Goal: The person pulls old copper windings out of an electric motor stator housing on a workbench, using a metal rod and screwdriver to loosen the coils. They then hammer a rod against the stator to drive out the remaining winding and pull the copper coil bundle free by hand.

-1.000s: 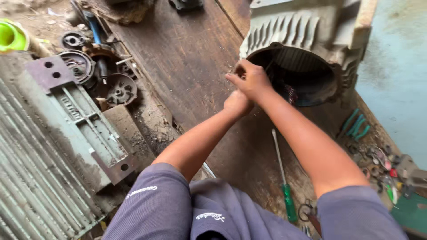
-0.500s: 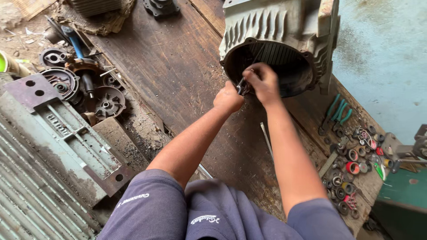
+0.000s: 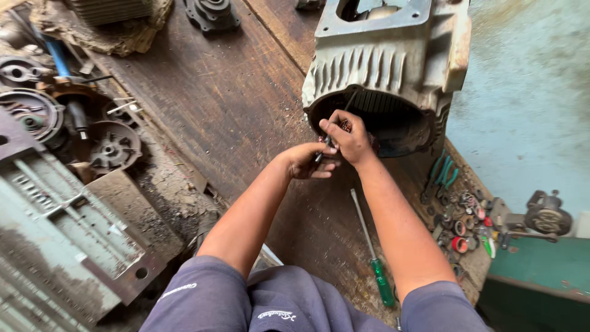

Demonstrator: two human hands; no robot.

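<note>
A large grey finned motor housing [image 3: 387,55] lies on a dark wooden bench [image 3: 215,98], its round open end facing me. Both hands meet at the lower left rim of that opening. My right hand [image 3: 347,136] is closed around a thin dark tool whose shaft points up into the opening. My left hand [image 3: 307,161] sits just below and left of it, fingers curled against the tool and a bit of copper-coloured winding. What exactly the left fingers pinch is hidden.
A green-handled screwdriver [image 3: 372,258] lies on the bench between my forearms. Teal pliers [image 3: 444,175] and several small coloured rings [image 3: 461,227] lie at the right edge. Rusty round motor parts [image 3: 110,147] and a grey ribbed casing [image 3: 55,233] sit at left.
The view has shifted so the housing sits higher and further right. My hands have drawn slightly back from inside the opening to its lower rim, still together.
</note>
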